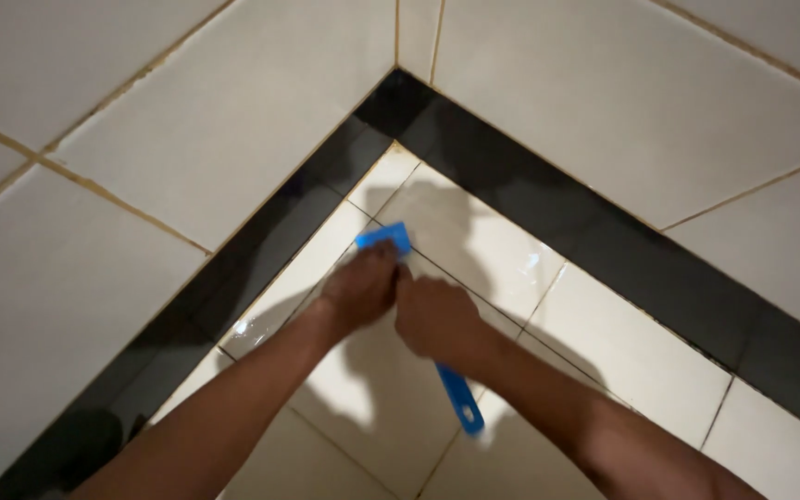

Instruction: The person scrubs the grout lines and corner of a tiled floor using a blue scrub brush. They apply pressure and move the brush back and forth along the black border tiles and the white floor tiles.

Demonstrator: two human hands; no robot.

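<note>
A blue long-handled brush (460,398) lies head-down on the wet white floor tiles near a room corner. Its blue head (384,237) shows beyond my fingers, and the handle end sticks out below my wrist. My left hand (360,289) presses down on the brush just behind the head. My right hand (435,318) is closed around the handle right beside it. Both hands touch each other over the brush.
White wall tiles (233,111) with brownish grout rise on both sides of the corner. A glossy black tile band (604,241) runs along the base of both walls. The floor tiles (622,352) look wet and shiny.
</note>
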